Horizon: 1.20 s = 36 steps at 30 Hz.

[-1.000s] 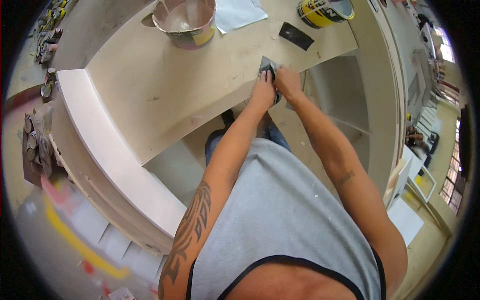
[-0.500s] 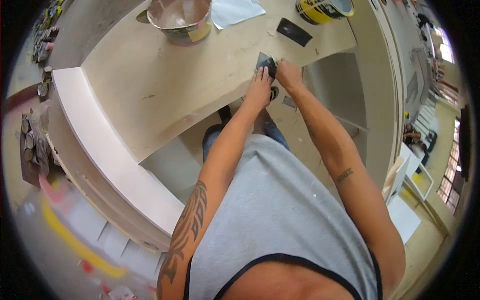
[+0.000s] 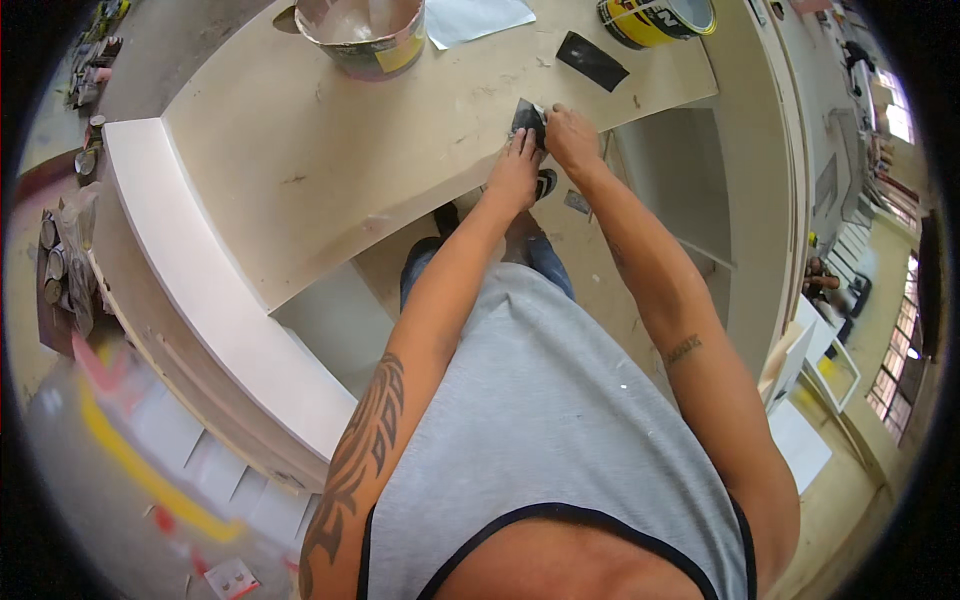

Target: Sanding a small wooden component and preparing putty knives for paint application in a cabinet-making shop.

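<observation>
**Close Quarters at the Front Edge**

We look down as a bare left hand (image 3: 513, 176) lays its close-set fingers (image 3: 528, 141) on a small, dark-grey sheet with a pointed corner (image 3: 526, 113) at the front edge of a long, cream-coloured bench (image 3: 300, 225). Just beside it, a bare right hand (image 3: 573, 138) is curled in by the sheet's right side; whether it pinches the sheet or anything else, we cannot tell. The left thumb is hidden, so we cannot say whether that hand grips or merely presses.

We judge the sheet light and thin, fairly stiff but bendable, its face probably too coarse to slip easily. Its opposite side edges look the best places to take hold; creasing or tearing seems the chief risk.

Beyond, a flat, black rectangular sheet (image 3: 592, 62) lies near a round, yellow-and-black tin (image 3: 650, 23). To the left sits a round, pale-smeared bucket (image 3: 372, 62), with a white sheet of paper (image 3: 480, 22) just beside it.
</observation>
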Each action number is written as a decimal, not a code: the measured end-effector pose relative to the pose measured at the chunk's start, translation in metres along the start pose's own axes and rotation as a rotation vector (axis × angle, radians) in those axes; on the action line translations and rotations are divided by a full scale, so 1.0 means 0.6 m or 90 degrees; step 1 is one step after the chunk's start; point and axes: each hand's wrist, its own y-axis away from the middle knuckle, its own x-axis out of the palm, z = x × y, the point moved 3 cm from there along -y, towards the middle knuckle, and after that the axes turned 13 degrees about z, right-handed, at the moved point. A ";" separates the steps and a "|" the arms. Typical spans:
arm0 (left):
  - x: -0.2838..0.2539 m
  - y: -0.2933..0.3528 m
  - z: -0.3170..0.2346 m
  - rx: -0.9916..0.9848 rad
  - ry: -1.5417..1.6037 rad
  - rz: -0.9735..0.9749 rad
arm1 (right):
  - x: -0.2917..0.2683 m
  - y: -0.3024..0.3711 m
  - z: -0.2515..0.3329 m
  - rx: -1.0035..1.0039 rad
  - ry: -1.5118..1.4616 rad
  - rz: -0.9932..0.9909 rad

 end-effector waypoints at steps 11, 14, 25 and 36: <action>0.005 -0.004 0.003 0.010 0.010 -0.010 | -0.004 -0.008 -0.003 0.013 -0.016 0.032; 0.003 -0.009 0.017 -0.001 0.011 0.003 | 0.005 0.044 0.023 -0.095 -0.003 -0.031; -0.001 -0.005 0.011 0.035 0.049 -0.027 | -0.008 0.008 0.012 -0.072 -0.018 -0.049; -0.002 0.002 0.009 0.035 0.092 -0.064 | -0.012 -0.028 0.018 -0.060 0.006 -0.018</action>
